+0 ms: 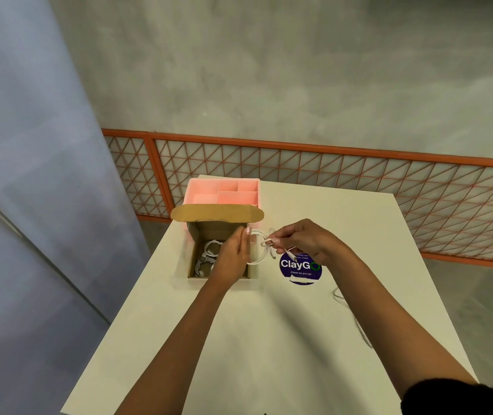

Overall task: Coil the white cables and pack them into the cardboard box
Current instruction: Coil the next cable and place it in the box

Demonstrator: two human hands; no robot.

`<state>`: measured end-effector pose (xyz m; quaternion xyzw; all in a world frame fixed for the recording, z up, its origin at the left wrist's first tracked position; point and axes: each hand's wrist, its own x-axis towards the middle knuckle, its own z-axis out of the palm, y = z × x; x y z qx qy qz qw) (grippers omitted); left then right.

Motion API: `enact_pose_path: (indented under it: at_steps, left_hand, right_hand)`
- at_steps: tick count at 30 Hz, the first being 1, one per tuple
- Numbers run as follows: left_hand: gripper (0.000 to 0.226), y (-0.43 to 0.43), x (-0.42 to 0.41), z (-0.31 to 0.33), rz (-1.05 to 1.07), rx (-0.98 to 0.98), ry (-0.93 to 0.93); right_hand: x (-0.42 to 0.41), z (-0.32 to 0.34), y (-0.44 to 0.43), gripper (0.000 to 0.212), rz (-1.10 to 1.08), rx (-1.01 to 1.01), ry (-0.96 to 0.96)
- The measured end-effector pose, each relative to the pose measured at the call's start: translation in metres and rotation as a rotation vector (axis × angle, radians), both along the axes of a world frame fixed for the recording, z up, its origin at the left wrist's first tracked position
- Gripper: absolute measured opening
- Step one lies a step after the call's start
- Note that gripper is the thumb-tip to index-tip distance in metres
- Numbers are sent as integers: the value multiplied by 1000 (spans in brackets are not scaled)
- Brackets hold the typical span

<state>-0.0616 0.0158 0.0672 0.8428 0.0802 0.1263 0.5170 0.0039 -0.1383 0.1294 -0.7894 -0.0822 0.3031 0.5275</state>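
Note:
An open cardboard box (197,235) stands on the white table (269,339), its lid flap folded back. Coiled white cables (208,254) lie inside it. My left hand (234,256) is above the box's right side, and a looped white cable (258,248) is wound around its fingers. My right hand (302,239) is just right of the loop and pinches the cable's end between fingertips. Another white cable (338,296) lies loose on the table at the right, partly hidden by my right forearm.
A pink compartment organizer (224,191) stands right behind the box. A round purple ClayGo sticker (299,269) is on the table under my right hand. An orange lattice fence (329,172) runs behind the table. The table edges drop off to the left and right.

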Motion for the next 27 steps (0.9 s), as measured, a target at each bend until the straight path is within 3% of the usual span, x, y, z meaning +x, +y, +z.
enact_pose_path:
  at_steps: [4, 10, 20, 27]
  left_hand:
    - [21, 2, 2, -1, -22, 76, -12]
    - [31, -2, 2, -6, -20, 123, 41]
    - [35, -6, -2, -9, -39, 170, 39]
    - [33, -8, 1, -11, 11, 131, 16]
  right_hand:
    - [4, -7, -3, 12, 18, 125, 91]
    - [3, -10, -3, 11, 12, 145, 82]
    - [4, -12, -8, 18, -95, 416, 273]
    - [1, -13, -7, 23, -23, 414, 328]
